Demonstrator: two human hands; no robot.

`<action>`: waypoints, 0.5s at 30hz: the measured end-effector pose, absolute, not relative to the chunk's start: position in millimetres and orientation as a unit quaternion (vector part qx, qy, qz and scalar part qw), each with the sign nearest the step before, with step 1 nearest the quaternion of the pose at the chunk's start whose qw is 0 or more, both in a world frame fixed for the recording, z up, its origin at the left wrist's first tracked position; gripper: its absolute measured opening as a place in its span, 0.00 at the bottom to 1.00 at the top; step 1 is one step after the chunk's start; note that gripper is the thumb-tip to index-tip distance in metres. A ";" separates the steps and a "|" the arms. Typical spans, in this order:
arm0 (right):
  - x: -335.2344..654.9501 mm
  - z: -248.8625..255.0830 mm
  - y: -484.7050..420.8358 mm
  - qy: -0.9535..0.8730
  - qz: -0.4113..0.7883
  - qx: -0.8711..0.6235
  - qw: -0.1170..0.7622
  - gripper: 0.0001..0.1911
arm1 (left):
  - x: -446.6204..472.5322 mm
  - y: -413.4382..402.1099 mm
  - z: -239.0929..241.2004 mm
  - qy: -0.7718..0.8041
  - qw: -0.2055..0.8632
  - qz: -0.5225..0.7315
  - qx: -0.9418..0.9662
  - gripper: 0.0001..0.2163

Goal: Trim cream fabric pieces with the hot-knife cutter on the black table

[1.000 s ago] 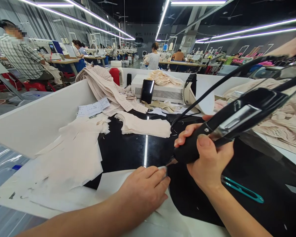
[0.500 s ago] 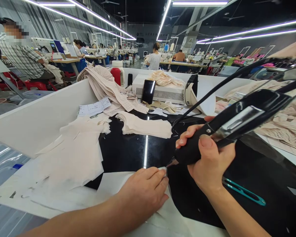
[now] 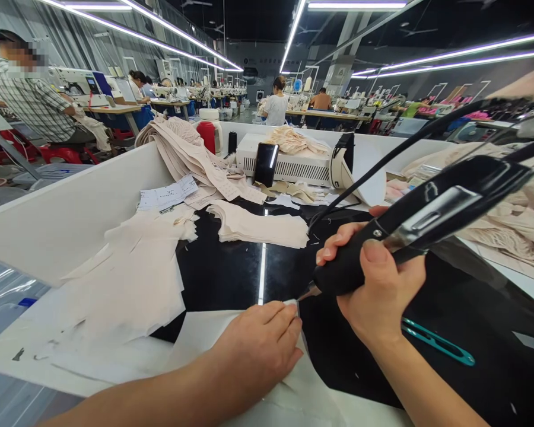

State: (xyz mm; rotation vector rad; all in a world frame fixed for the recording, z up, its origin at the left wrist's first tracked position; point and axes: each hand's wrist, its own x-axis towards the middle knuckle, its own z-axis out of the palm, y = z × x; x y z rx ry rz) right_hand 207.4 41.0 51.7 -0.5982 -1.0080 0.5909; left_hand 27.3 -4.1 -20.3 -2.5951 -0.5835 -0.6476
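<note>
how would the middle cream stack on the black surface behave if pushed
The cream stack would probably shift layer over layer, since its edges sit unevenly. It likely bends easily, given its thin, clothlike sheets. It may slide readily, as the black surface looks glossy.

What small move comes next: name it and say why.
Probably ease the left hand slightly back along the thin off-white sheet while pressing it flat, since its fingers lie right beside the narrow metal tip of the black handheld tool gripped by the right hand.
</note>
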 end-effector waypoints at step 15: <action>204.0 46.5 40.8 -0.465 0.280 -0.266 0.797 0.21 | 27.5 -4.2 -21.5 -0.216 0.177 -0.260 -0.924 0.14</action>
